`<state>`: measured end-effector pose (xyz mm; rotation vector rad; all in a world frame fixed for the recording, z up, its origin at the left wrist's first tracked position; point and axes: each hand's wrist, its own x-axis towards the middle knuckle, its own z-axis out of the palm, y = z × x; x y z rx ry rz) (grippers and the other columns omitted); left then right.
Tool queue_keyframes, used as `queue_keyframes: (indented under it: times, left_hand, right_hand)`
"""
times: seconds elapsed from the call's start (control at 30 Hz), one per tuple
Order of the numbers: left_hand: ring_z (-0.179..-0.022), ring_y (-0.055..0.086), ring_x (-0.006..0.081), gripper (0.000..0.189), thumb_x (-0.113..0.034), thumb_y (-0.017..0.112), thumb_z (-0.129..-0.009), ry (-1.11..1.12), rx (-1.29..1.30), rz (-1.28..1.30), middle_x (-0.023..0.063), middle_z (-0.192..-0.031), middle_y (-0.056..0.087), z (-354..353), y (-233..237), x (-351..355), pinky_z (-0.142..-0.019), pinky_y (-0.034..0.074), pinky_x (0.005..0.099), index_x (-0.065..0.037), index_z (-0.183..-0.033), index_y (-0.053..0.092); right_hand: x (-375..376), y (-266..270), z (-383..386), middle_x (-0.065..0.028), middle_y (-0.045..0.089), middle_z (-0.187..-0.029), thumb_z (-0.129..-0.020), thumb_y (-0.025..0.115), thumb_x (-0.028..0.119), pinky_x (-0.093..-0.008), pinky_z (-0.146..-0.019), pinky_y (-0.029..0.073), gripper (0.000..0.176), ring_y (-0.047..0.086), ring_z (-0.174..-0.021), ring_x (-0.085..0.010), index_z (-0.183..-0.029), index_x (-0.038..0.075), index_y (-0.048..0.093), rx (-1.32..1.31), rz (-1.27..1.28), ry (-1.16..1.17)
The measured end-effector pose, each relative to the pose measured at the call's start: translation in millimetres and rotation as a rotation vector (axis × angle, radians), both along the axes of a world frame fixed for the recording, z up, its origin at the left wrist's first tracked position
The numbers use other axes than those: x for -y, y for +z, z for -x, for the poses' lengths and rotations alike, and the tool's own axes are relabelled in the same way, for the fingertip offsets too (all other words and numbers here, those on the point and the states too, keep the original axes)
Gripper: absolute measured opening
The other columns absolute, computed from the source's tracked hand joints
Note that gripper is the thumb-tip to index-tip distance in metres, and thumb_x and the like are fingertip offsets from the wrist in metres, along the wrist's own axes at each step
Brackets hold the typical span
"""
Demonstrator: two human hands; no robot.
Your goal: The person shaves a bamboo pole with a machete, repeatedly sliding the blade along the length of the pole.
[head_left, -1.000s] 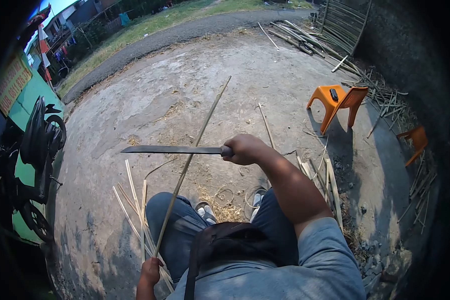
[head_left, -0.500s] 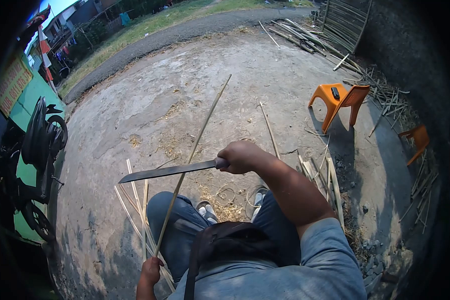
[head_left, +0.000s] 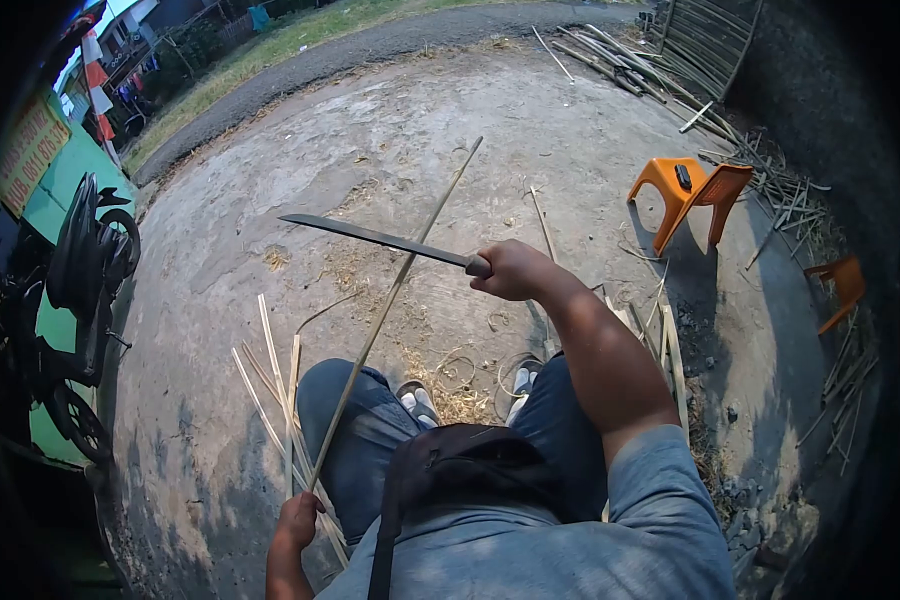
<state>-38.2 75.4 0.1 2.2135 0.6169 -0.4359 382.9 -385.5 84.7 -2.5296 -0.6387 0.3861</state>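
Note:
My left hand (head_left: 298,520), low beside my left thigh, is closed round the near end of a long thin bamboo stick (head_left: 374,330). From there the stick slants up and away over my left knee. My right hand (head_left: 513,270) grips the handle of a machete (head_left: 375,237), arm stretched forward. The long dark blade points left and crosses the stick near its far part, overlapping it in this view. Split bamboo strips (head_left: 280,405) lie beside my left leg, near the left hand.
More bamboo strips (head_left: 672,365) lie by my right leg. An orange plastic chair (head_left: 660,182) with a small dark object on it stands ahead right, a second orange chair (head_left: 842,290) beyond. Bamboo poles (head_left: 625,65) are piled at the back right. A motorbike (head_left: 80,270) stands left.
My right hand has moved forward and slightly right with the machete, farther along the stick, and the blade tip has swung away from me. My left hand has shifted slightly up, still holding the stick.

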Motion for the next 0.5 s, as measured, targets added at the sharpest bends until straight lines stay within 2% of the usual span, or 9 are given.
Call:
queue_keyframes:
  times: [0.13,0.2,0.3,0.43,0.5]
  left_hand:
    - [-0.062,0.054,0.0169,0.075,-0.064,0.031,-0.108,0.042,-0.044,0.050,0.0043,-0.063,0.053,0.4,-5.2,-2.2,-0.065,0.044,0.0356,-0.003,-0.086,0.069]
    - [-0.062,0.053,0.0161,0.076,-0.066,0.031,-0.107,0.051,-0.030,0.078,0.0033,-0.063,0.052,0.1,-6.8,-1.4,-0.064,0.044,0.0350,-0.004,-0.086,0.069]
    - [-0.061,0.052,0.0154,0.077,-0.069,0.031,-0.106,0.057,-0.010,0.117,0.0020,-0.063,0.052,0.8,-8.5,-2.7,-0.063,0.044,0.0342,-0.004,-0.087,0.069]
    - [-0.061,0.051,0.0147,0.077,-0.071,0.033,-0.105,0.061,-0.019,0.170,0.0010,-0.063,0.052,0.9,-10.6,-6.6,-0.062,0.043,0.0336,-0.005,-0.087,0.068]
    - [-0.060,0.051,0.0141,0.078,-0.072,0.033,-0.104,0.064,-0.025,0.171,0.0007,-0.063,0.051,2.2,-12.3,-9.9,-0.061,0.042,0.0333,-0.005,-0.087,0.068]
  right_hand:
    - [-23.3,20.7,27.7,-0.0137,0.076,-0.099,-0.087,0.076,0.035,-0.0464,-0.083,0.056,0.028,0.072,-0.095,-0.0346,-0.107,0.015,0.077,0.015,0.009,0.229]
    - [-28.3,27.4,29.9,-0.0130,0.076,-0.098,-0.086,0.076,0.035,-0.0464,-0.082,0.056,0.027,0.072,-0.094,-0.0339,-0.106,0.016,0.077,0.060,0.078,0.254]
    - [-17.1,12.8,12.4,-0.0121,0.076,-0.100,-0.088,0.075,0.035,-0.0455,-0.083,0.056,0.025,0.072,-0.095,-0.0331,-0.105,0.016,0.077,0.050,0.016,0.157]
    - [4.1,-19.4,-20.3,-0.0134,0.076,-0.102,-0.092,0.074,0.036,-0.0434,-0.086,0.057,0.028,0.072,-0.097,-0.0329,-0.110,0.014,0.076,0.030,-0.132,-0.153]
    - [9.8,-15.0,-16.1,-0.0139,0.076,-0.103,-0.092,0.074,0.035,-0.0434,-0.087,0.056,0.029,0.072,-0.099,-0.0332,-0.113,0.014,0.075,-0.013,-0.188,-0.186]
